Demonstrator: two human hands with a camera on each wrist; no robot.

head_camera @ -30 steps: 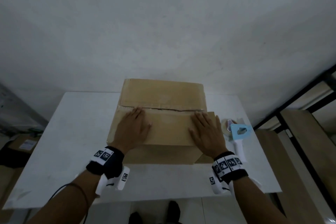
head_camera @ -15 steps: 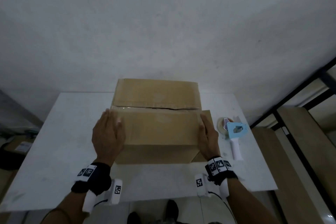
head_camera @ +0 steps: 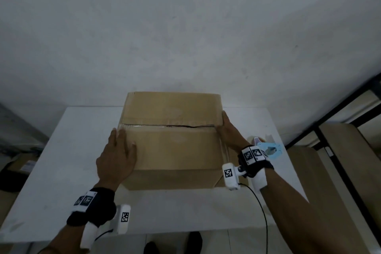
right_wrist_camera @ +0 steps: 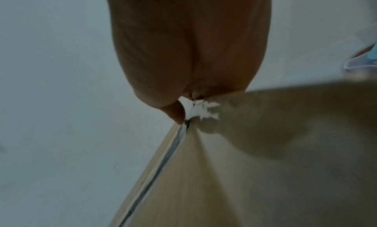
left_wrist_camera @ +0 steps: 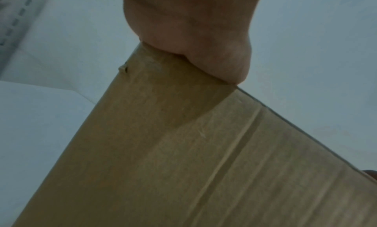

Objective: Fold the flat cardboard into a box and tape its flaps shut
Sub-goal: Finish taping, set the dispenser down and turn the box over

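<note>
Your left hand (head_camera: pixel 117 159) lies flat on the near left corner of the box (head_camera: pixel 173 146), fingers straight. Your right hand (head_camera: pixel 228 132) presses its right side, fingers straight too. The box sits mid-table (head_camera: pixel 61 171), flaps down. I think you next grab the tape gun (head_camera: pixel 270 148).

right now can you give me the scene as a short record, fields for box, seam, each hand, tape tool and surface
box: cardboard box, folded up, standing on the table, top flaps down
seam: centre seam shows a dark gap toward its right half; whether tape covers it cannot be told
left hand: left hand lies flat over the box's left top edge
right hand: right hand is pressed against the box's right side near the seam end
tape tool: light blue tape dispenser lies on the table right of the box, untouched
surface: white table
</note>
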